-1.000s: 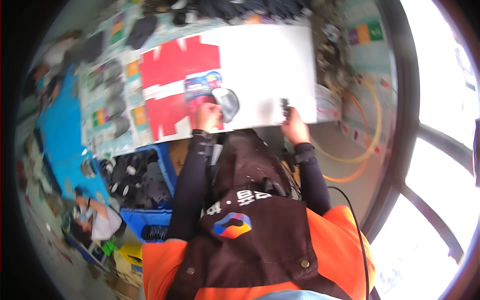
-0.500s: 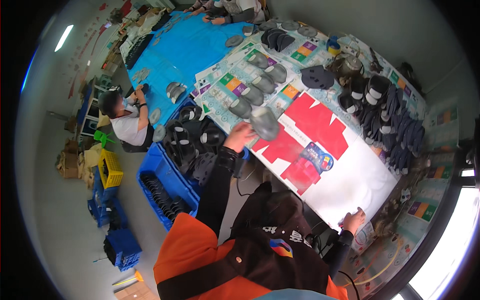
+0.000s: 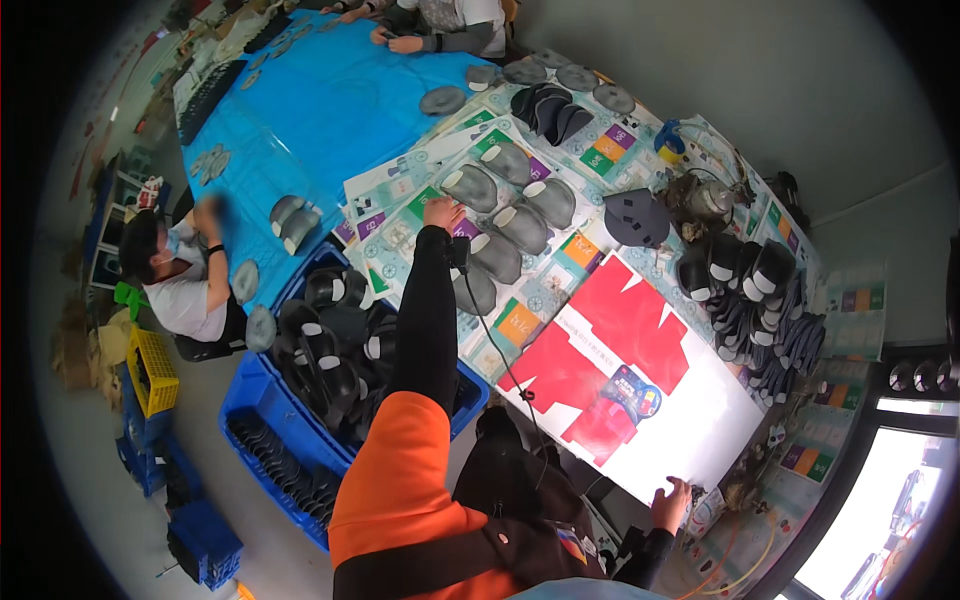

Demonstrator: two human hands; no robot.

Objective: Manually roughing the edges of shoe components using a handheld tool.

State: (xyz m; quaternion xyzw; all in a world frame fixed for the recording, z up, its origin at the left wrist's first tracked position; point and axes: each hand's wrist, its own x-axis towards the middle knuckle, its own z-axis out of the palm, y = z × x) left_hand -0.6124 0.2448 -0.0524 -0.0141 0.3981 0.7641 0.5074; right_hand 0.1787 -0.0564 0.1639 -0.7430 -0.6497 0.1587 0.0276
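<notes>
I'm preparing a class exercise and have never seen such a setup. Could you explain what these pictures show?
There is no machine, only a person working barehanded. The camera sits on the person's head, looking down through a fisheye lens, so straight edges bend. On the sheet-covered table lie grey curved shells, a red and white board and a pile of dark curved pieces. The left hand is at one grey shell; whether it grips it is unclear. The right hand is at the board's near edge; I cannot tell whether it holds anything.
</notes>
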